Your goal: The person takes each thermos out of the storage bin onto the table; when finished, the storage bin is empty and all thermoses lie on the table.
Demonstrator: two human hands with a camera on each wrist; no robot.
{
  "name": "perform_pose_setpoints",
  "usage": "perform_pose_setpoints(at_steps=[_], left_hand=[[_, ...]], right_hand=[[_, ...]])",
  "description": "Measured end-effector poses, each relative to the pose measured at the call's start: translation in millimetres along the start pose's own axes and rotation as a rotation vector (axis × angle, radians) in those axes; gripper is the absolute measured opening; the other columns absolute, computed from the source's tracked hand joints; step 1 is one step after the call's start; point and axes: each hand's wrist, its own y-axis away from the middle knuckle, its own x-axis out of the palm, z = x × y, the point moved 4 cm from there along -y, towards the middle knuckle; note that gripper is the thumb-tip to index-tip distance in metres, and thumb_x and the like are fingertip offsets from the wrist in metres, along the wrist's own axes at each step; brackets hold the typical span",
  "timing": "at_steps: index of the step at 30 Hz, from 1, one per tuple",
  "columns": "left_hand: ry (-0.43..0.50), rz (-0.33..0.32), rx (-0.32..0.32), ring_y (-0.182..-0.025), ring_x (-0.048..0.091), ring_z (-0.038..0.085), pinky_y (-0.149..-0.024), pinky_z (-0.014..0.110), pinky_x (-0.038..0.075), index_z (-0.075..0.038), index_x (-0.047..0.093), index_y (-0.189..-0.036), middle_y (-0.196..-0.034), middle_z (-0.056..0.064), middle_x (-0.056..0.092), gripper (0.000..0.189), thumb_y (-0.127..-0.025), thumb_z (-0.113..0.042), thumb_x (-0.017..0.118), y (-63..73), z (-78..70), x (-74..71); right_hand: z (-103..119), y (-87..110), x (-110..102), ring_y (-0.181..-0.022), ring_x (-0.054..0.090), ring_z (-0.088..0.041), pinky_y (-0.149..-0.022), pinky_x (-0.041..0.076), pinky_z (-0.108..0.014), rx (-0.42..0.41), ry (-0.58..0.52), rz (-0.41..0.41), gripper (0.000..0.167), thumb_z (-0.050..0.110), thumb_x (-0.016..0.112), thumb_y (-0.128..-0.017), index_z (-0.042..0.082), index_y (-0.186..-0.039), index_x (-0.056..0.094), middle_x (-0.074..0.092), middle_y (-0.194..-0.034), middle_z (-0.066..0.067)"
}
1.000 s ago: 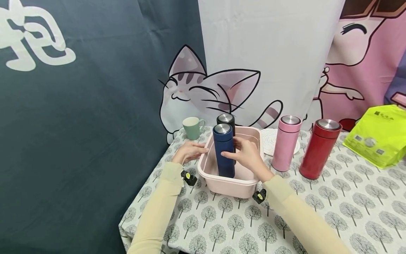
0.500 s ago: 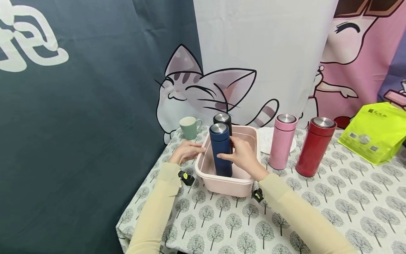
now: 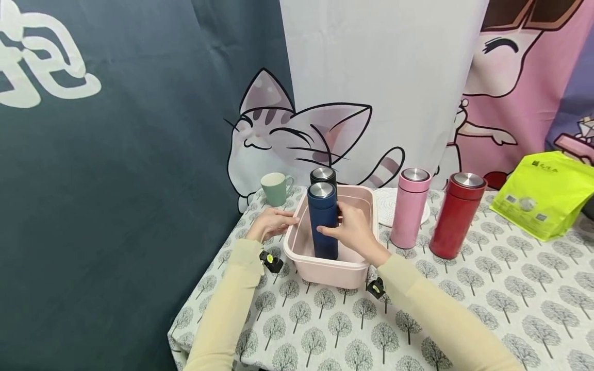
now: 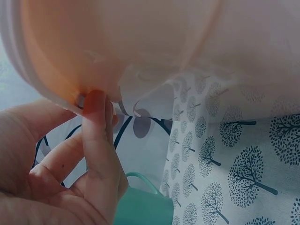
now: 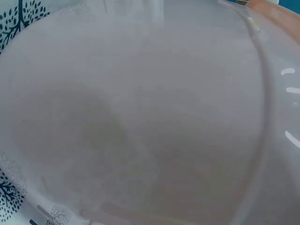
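Observation:
A pale pink plastic basin (image 3: 331, 275) stands on the table in the head view. My left hand (image 3: 273, 224) pinches its left rim; the left wrist view shows thumb and fingers (image 4: 96, 140) at the rim. With my right hand (image 3: 355, 231) I grip a navy blue thermos bottle (image 3: 324, 226), upright inside the basin, thumb on the near side. Behind it a black thermos bottle (image 3: 323, 174) also stands in the basin, mostly hidden. The basin's wall (image 5: 140, 117) fills most of the right wrist view, where little of the hand shows.
To the basin's right stand a pink thermos (image 3: 410, 211) and a red thermos (image 3: 458, 219). A round white mat (image 3: 386, 206) lies behind the pink one. At the back left is a green mug (image 3: 275, 190). A yellow-green bag (image 3: 540, 198) sits far right on the tree-print tablecloth (image 3: 315, 330).
The head view has shifted slightly, so everything sits a little further left. Both hands keep their places on the basin rim and the navy thermos bottle.

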Motion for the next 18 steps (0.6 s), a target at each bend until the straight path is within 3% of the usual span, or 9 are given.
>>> perform_pose_setpoints(at_steps=[18], left_hand=[[0.017,0.0,0.024,-0.098,0.069,0.021,-0.096,0.034,0.057,0.005,0.059,-0.129,-0.13,0.023,0.061,0.046,-0.086,-0.004,0.073,-2.3,3.1,0.9]], right_hand=[[-2.9,9.3,-11.7,-0.097,0.07,-0.029,-0.086,0.061,-0.042,0.002,-0.043,-0.067,0.057,0.027,0.085,-0.072,0.005,-0.119,0.061,0.071,-0.107,-0.012]])
